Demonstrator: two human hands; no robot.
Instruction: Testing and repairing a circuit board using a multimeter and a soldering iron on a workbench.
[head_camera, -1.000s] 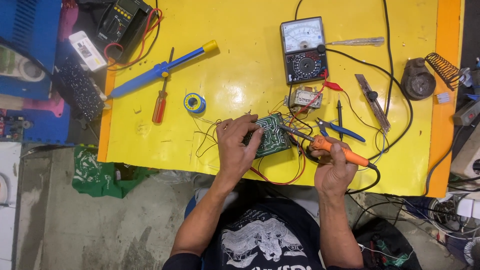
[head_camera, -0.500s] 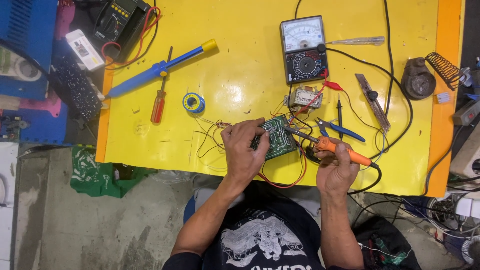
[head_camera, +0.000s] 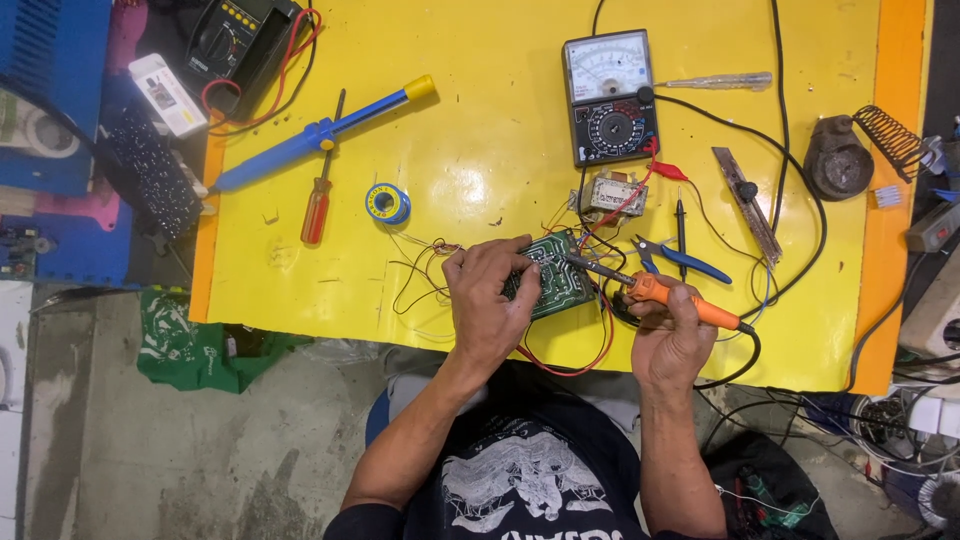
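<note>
At the far left of your yellow surface lies a long blue tool with a yellow tip, and just below it a screwdriver with a red handle. A little to the right sits a small blue spool of solder, with thin loose wires trailing from it towards you.

Your left hand comes next: its fingers are curled down over the left edge of the green circuit board, pinning it to the surface near the front edge, right in front of your body. Your right hand is closed around the orange handle of the soldering iron, whose metal tip points left and rests on the board (whether it touches a joint is too small to tell). The two hands are apart, with the board between them.

Behind the board sits a small transformer, and further back a black dial meter. Blue-handled pliers lie just right of the iron. At the far right edge stands a coiled iron stand.
</note>
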